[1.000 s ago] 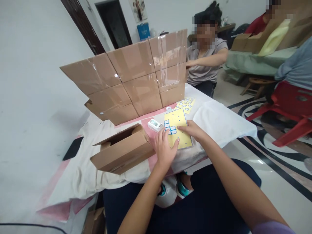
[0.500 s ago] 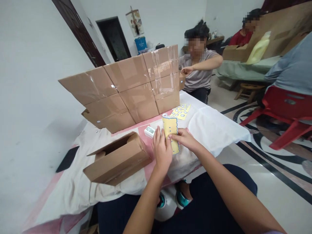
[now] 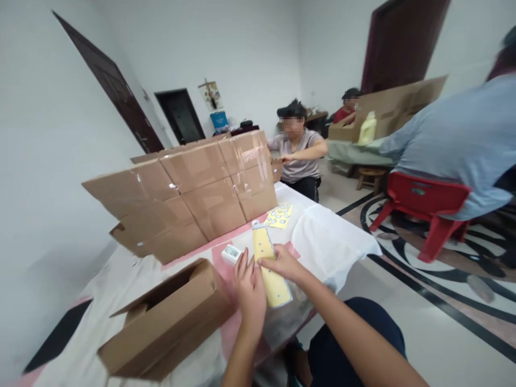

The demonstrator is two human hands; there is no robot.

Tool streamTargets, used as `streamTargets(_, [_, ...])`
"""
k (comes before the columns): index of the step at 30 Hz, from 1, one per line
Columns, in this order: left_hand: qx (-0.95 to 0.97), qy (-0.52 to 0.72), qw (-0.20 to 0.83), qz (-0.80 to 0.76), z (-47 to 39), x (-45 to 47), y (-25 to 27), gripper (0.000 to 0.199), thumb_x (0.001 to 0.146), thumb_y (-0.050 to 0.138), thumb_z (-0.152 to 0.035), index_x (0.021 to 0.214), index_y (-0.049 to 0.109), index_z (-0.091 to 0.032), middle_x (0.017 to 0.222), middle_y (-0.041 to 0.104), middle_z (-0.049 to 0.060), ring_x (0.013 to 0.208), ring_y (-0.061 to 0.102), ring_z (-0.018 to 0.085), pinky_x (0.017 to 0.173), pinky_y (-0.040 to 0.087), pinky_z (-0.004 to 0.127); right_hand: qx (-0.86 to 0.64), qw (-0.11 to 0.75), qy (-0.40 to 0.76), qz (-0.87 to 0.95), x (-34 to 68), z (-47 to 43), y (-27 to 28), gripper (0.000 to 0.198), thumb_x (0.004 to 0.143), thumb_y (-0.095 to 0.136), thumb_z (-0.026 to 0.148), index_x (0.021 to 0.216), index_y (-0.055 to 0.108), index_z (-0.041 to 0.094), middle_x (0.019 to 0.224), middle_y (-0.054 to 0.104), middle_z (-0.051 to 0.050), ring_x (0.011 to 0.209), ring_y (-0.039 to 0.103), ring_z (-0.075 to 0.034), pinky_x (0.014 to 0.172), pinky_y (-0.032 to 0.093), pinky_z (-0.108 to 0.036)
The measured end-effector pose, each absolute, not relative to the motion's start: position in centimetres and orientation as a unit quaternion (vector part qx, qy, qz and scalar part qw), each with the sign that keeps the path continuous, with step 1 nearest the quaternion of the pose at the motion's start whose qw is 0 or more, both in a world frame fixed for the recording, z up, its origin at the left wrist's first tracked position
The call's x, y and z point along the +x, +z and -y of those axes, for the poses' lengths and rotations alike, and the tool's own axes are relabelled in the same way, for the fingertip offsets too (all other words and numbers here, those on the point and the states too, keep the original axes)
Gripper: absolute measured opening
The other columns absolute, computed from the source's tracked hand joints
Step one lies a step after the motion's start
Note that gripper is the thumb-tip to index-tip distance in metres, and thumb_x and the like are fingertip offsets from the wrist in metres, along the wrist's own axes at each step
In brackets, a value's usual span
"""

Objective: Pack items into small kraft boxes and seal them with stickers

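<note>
A yellow paper piece (image 3: 269, 269) with a wavy blue edge and small blue marks is held over the near part of the table. My left hand (image 3: 250, 290) grips its left side, thumb against the paper and fingers pointing up. From the right, my right hand (image 3: 285, 263) pinches the middle of the paper between thumb and fingers. Just behind my left fingertips lies a white box-like item (image 3: 231, 254) with a greyish top. A white ring-shaped thing (image 3: 256, 223), perhaps a tape roll, shows beyond the paper's top end. Farther back lies a yellow patterned sheet (image 3: 279, 215).
An open cardboard box (image 3: 173, 317) rests to my left on the cloth-covered table (image 3: 322, 236). A tall taped cardboard partition (image 3: 201, 199) stands across the back. Behind it a co-worker (image 3: 300, 161) sits; another person leans from a red chair (image 3: 427, 196) at right.
The view has swung right and up, so the table appears lower and farther left. Both hands still hold the yellow paper, which now tilts more, its lower end towards the right.
</note>
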State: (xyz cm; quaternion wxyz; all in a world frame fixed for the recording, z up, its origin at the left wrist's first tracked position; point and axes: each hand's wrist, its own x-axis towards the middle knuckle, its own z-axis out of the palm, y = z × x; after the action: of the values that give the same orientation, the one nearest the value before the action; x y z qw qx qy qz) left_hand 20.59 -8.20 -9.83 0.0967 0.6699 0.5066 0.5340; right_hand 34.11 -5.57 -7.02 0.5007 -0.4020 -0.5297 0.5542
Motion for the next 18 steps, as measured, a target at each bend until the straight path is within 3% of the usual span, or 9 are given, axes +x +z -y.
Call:
streamTargets(4, [0.665,0.547,0.098,-0.499,7.7,20.0,-10.5,0.037,0.097,0.041,-0.035,0.118,0.071,-0.027,0.140,0.062,0.007,0.138,0.049,0.028,0.117,0.040,0.054,-0.402,0.489,0.517,0.576,34.1,6.0,-6.9,0.017,0.071,0.073,0.028,0.080,0.069,0.014,0.071,0.066,0.001,0.061,0.056,-0.013,0.056,0.043,-0.022])
streamTargets(9, [0.666,0.542,0.060,-0.509,6.4,18.6,-11.3,0.041,0.095,0.039,-0.040,0.107,0.075,-0.024,0.137,0.064,0.009,0.131,0.055,0.032,0.112,0.041,0.058,-0.423,0.488,0.466,0.604,34.2,6.5,-6.9,0.019,0.071,0.072,0.024,0.084,0.069,0.011,0.076,0.065,0.001,0.066,0.054,-0.011,0.055,0.040,-0.019])
streamTargets(18, [0.693,0.556,-0.049,-0.455,6.6,16.5,-12.5,0.036,0.092,0.053,-0.048,0.104,0.076,-0.023,0.130,0.068,0.012,0.121,0.059,0.033,0.109,0.042,0.057,-0.419,0.470,0.463,0.624,33.7,6.8,-6.7,0.015,0.073,0.070,0.022,0.081,0.066,0.010,0.070,0.058,0.002,0.061,0.047,-0.009,0.050,0.036,-0.017])
